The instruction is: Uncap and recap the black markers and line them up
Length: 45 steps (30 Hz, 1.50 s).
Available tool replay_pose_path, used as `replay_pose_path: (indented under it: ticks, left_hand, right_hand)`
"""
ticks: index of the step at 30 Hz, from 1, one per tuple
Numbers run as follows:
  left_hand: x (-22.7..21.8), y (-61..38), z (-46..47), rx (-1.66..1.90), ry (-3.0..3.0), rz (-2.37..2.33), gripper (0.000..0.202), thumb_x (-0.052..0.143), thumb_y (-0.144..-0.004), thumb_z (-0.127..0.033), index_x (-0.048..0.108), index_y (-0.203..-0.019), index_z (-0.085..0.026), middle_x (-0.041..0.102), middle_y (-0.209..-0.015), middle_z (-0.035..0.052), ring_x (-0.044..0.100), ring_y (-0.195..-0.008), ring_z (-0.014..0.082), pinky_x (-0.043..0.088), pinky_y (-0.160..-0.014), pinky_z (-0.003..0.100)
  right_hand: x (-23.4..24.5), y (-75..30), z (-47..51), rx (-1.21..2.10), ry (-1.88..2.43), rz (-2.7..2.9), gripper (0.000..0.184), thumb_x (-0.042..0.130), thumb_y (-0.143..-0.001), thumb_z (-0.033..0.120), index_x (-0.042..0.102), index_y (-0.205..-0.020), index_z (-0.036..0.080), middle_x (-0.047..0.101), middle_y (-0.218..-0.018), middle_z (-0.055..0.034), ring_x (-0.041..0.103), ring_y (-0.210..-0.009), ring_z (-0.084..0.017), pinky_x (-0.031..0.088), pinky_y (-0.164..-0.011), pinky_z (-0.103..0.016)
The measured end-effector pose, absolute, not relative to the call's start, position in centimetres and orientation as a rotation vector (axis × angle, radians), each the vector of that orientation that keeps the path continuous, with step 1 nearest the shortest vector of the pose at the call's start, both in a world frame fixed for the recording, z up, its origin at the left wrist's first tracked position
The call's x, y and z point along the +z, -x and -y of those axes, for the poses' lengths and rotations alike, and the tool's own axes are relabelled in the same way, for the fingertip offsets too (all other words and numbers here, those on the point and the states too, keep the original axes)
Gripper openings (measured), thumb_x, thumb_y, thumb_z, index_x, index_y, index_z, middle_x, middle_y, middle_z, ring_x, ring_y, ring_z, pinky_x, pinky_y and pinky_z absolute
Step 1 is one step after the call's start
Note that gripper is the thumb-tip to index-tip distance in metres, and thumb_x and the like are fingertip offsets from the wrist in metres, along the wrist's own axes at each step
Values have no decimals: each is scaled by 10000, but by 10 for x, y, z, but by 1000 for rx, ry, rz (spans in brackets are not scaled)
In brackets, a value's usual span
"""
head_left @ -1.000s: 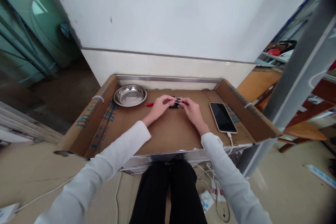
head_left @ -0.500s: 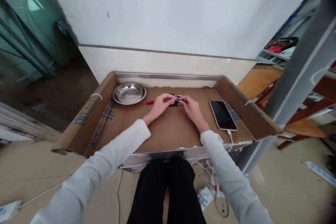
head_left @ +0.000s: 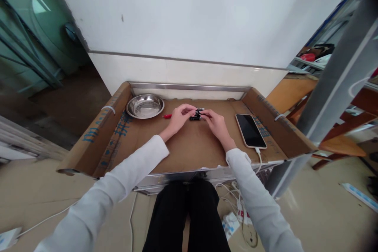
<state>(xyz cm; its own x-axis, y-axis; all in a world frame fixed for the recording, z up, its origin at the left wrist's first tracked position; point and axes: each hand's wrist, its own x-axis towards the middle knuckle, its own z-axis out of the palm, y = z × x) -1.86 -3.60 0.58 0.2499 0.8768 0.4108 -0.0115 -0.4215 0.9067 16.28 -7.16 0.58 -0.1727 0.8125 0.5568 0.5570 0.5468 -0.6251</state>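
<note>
Both hands [head_left: 178,118] [head_left: 217,123] touch slim, black, rod-shaped pieces [head_left: 195,118] on brown cardboard [head_left: 191,147].

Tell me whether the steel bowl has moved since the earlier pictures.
No. The steel bowl sits in the same spot near the far left corner of the cardboard tray; both shift slightly together in view.

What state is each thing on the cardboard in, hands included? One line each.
Left hand: fingers bent, tips at the dark pieces; exact grip unclear.
Right hand: fingers bent, tips at the same pieces; exact grip unclear.
Dark pieces: clustered between the hands, partly covered.
Red item: lying down, partly hidden.
Metal bowl: upright.
Phone: face up, screen dark.
White cable: plugged into phone.
Cardboard: sides turned up.
</note>
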Motion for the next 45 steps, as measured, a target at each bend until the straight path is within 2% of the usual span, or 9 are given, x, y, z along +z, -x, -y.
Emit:
replay_pose_path:
  ticks: [3, 7, 11, 15, 20, 26, 32, 42, 45]
  left_hand:
    - [2, 17, 37, 1259, -1700, -769, 257, 632, -771, -372, 657, -891, -146, 680, -847, 57, 634, -767, 147, 510, -739, 296]
    - [-2, 17, 39, 1221, -1757, -733, 252, 623, -781, -375, 648, -872, -141, 675, -850, 59, 629, -765, 141, 507, -734, 286]
    - [-3, 18, 41, 1167, -1816, -755, 252, 616, -790, -363, 617, -926, -151, 681, -830, 48, 644, -744, 145, 515, -742, 299]
    - [-3, 19, 43, 1113, -2082, -815, 235, 482, -878, -307, 591, -1050, -191, 676, -1011, 61, 642, -920, 169, 497, -855, 331]
    - [-4, 17, 48, 968, -2504, -836, 313, 445, -875, -206, 546, -1172, -204, 608, -1175, 74, 558, -1088, 210, 414, -987, 399]
    - [-10, 13, 49, 943, -2715, -923, 346, 438, -874, -195, 521, -1209, -170, 576, -1137, 110, 511, -1077, 243, 396, -974, 420]
    - [-12, 12, 48, 933, -2730, -937, 243, 438, -900, -273, 632, -1020, -188, 579, -947, 89, 509, -961, 230, 403, -918, 400]
    - [1, 15, 55, 1142, -2632, -1074, 246, 424, -921, -303, 599, -1047, -185, 580, -960, 70, 541, -918, 197, 448, -851, 354]
    - [3, 18, 58, 1204, -2531, -1045, 247, 421, -926, -291, 571, -1096, -194, 554, -980, 57, 570, -903, 163, 468, -844, 310]
  right_hand:
    - [5, -162, 72, 368, 1120, 1874, 199, 483, -880, 329, 613, -997, 233, 680, -1012, -37, 647, -916, -175, 494, -857, -309]
    - [2, -161, 71, 428, 1096, 1908, 252, 503, -873, 313, 557, -1108, 243, 676, -1010, -30, 651, -904, -166, 502, -832, -299]
    - [2, -163, 70, 351, 1074, 1973, 175, 485, -882, 298, 626, -965, 237, 685, -979, -30, 642, -916, -174, 482, -863, -307]
    - [3, -169, 68, 249, 1155, 1877, 193, 457, -884, 279, 639, -917, 225, 684, -939, -47, 635, -890, -187, 486, -835, -319]
    - [3, -176, 67, 152, 1212, 1808, 200, 447, -879, 282, 627, -928, 210, 670, -932, -66, 618, -891, -200, 473, -843, -336]
    - [2, -177, 67, 153, 1235, 1791, 204, 423, -880, 259, 608, -939, 199, 665, -952, -81, 612, -891, -203, 460, -843, -334]
    - [0, -179, 68, 147, 1256, 1812, 221, 400, -880, 244, 605, -946, 196, 664, -960, -92, 608, -904, -215, 452, -855, -352]
    - [2, -170, 72, 147, 1157, 1808, 238, 387, -914, 286, 599, -988, 206, 656, -988, -81, 607, -959, -199, 458, -907, -353]
    - [3, -163, 76, 211, 1104, 1830, 293, 355, -925, 272, 550, -1136, 215, 630, -1103, -85, 594, -1041, -187, 462, -938, -351]
